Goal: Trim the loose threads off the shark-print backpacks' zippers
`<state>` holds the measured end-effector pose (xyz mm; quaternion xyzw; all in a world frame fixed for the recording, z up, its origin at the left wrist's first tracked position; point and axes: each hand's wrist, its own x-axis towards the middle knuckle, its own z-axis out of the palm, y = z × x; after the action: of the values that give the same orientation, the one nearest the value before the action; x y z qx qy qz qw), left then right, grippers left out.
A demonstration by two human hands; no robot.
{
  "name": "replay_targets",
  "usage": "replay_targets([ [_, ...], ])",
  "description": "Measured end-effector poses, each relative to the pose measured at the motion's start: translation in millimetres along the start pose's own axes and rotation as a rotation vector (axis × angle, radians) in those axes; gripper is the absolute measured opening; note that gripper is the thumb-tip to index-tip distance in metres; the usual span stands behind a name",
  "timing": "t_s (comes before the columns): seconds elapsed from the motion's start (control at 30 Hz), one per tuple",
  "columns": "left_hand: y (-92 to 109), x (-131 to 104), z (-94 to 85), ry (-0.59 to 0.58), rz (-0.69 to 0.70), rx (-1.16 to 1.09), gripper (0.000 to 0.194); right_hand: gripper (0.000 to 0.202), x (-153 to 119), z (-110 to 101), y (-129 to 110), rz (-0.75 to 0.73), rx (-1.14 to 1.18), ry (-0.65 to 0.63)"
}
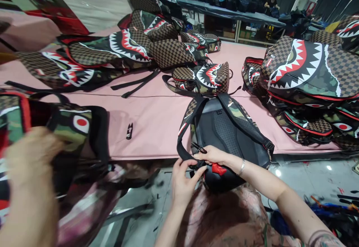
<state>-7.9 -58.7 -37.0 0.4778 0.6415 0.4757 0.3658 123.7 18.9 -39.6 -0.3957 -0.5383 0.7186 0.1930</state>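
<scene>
A backpack [218, 131] lies back panel up at the front edge of the pink table, its lower end over the edge by my lap. My left hand [182, 181] pinches the end of its black shoulder strap [183, 151] near the bottom corner. Right beside it, my right hand [214, 155] is closed around slim, dark, pointed thread snips [199, 148], its fingers close to the same strap end. A red piece [218, 169] shows just under that hand; what it belongs to I cannot tell. The strap end itself is partly hidden by my fingers.
Another pair of snips [129, 131] lies on the pink table [151, 127]. Shark-mouth backpacks are piled at the right [303, 67] and back left [126, 46]. At far left a co-worker's blurred hand [33, 157] reaches to an open backpack [81, 123].
</scene>
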Motion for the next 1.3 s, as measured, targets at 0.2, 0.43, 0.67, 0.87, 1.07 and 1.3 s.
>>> replay_targets([
  [0.2,-1.8,0.7,4.7,-0.058,0.032,0.028,0.018,0.04,3.6,1.2,6.7,-0.018,-0.207,0.136],
  [0.43,-5.8,3.4,8.4,-0.137,-0.118,-0.178,0.015,0.042,-1.5,4.1,15.6,-0.001,0.03,0.097],
  [0.67,-13.6,-0.3,11.7,-0.127,-0.344,-0.454,0.027,0.043,-11.1,4.4,15.5,-0.059,0.012,0.245],
  [0.87,-10.5,-5.5,16.2,-0.064,-0.466,-0.609,0.03,0.035,-34.5,6.3,22.6,-0.163,-0.211,0.499],
  [1.07,-12.5,-2.8,12.5,-0.115,-0.518,-0.684,0.03,0.023,-50.0,18.6,37.1,-0.158,-0.282,0.602],
  [1.3,-7.2,-2.3,5.3,-0.224,-0.516,-0.693,0.032,0.011,-33.7,26.1,40.0,-0.235,-0.159,0.538],
])
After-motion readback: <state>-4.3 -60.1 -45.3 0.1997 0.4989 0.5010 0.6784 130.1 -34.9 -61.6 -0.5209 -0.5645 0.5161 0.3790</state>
